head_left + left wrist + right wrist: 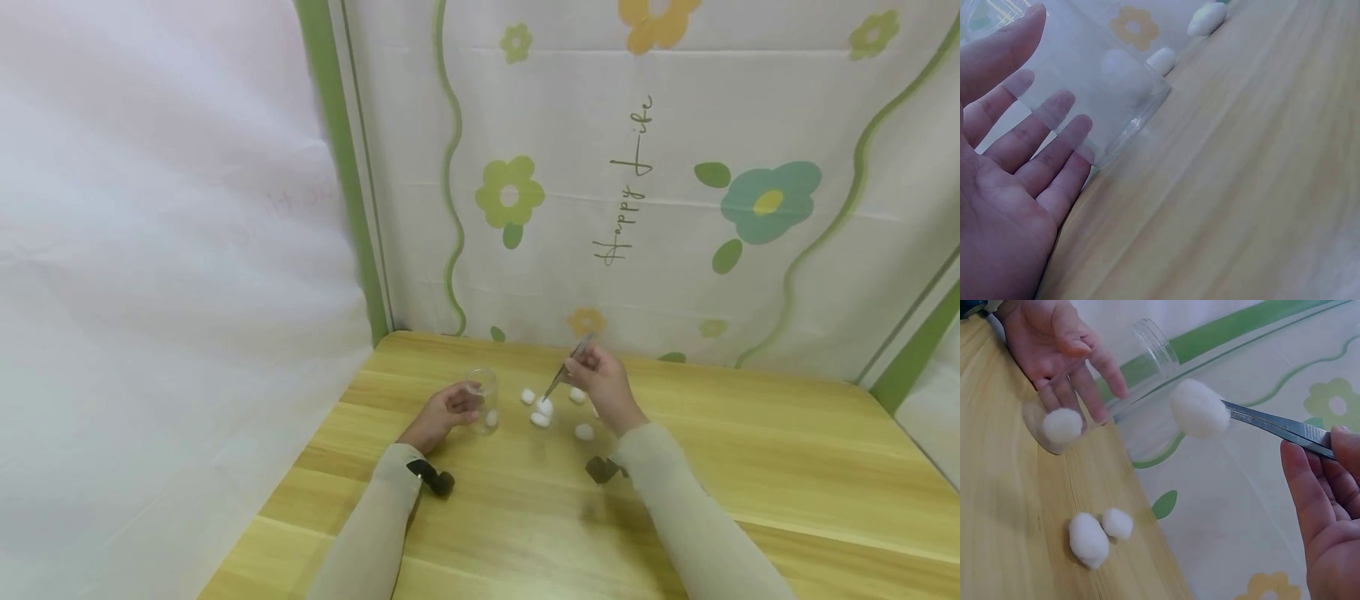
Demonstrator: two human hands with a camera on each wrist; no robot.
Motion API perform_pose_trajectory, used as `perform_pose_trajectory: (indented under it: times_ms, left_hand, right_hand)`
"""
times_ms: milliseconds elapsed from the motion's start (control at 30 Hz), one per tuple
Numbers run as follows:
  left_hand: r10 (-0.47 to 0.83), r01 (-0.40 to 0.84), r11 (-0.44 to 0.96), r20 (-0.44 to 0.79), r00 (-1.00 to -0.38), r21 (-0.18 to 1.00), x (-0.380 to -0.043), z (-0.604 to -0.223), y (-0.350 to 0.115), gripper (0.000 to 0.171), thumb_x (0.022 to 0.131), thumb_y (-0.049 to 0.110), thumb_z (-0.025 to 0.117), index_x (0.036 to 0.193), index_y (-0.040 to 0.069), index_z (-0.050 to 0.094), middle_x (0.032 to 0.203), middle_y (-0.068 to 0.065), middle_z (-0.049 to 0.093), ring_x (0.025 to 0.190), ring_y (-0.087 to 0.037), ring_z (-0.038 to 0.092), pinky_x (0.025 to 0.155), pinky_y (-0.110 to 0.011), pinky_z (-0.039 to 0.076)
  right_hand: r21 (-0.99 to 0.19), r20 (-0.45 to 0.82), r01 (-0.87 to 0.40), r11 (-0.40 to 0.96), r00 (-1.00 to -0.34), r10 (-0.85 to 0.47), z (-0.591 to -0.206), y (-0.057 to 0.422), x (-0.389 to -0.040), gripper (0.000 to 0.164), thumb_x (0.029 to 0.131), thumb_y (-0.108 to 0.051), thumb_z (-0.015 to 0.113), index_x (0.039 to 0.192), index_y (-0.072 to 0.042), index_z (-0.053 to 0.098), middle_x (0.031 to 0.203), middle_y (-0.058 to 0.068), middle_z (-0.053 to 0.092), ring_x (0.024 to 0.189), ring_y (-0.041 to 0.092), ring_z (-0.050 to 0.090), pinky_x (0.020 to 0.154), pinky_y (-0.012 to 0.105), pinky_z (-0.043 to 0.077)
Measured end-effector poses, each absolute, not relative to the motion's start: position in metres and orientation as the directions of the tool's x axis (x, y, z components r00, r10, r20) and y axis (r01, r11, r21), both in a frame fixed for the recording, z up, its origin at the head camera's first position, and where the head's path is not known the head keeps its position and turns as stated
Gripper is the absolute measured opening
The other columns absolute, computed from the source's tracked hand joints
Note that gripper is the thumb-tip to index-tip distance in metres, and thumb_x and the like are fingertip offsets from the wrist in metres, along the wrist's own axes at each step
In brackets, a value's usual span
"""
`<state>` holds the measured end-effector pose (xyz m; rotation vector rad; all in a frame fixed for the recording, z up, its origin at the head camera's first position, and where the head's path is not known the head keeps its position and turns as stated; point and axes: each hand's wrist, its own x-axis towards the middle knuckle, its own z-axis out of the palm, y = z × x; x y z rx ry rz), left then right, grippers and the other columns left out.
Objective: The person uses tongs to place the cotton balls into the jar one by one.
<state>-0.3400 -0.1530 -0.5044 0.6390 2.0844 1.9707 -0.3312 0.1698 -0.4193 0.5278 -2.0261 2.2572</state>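
My left hand holds a clear jar upright on the table, the thumb on one side and the fingers on the other. One cotton ball lies at the bottom inside it. In my right hand, thumb and fingers pinch metal tweezers. Their tips grip another cotton ball, raised above the table to the right of the jar. Below it, loose cotton balls sit on the wood, among them a larger one and a smaller one.
More cotton balls lie near my right hand, one in front and one partly behind the fingers. The wooden table meets a flowered curtain at the back. A white sheet hangs along the left side.
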Motion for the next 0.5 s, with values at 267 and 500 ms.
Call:
perform_pose_trajectory:
  times_ms: [267, 500]
  left_hand:
    - [0.452, 0.168, 0.031, 0.136, -0.881, 0.985, -0.3399, -0.5037, -0.1532, 0.057, 0.092, 0.01, 0.067, 0.142, -0.001, 0.042, 0.136, -0.023, 0.051, 0.127, -0.028, 0.05, 0.103, -0.037, 0.042]
    - [0.444, 0.165, 0.027, 0.136, -0.886, 0.986, -0.3389, -0.5034, -0.1531, 0.053, 0.092, 0.009, 0.068, 0.14, 0.001, 0.046, 0.136, -0.022, 0.052, 0.127, -0.029, 0.049, 0.102, -0.037, 0.043]
  right_hand:
    - [-0.951, 0.298, -0.276, -0.14, -0.94, -0.168, -0.4143, 0.1649, -0.3354, 0.03, 0.094, -0.009, 0.064, 0.111, 0.011, 0.05, 0.104, 0.024, 0.058, 0.097, 0.028, 0.065, 0.089, 0.038, 0.053]
    - [-0.953, 0.277, -0.252, -0.168, -0.95, -0.146, -0.4105, 0.1599, -0.3387, 0.03, 0.094, -0.006, 0.063, 0.113, 0.012, 0.049, 0.106, 0.023, 0.059, 0.107, 0.043, 0.059, 0.089, 0.037, 0.053]
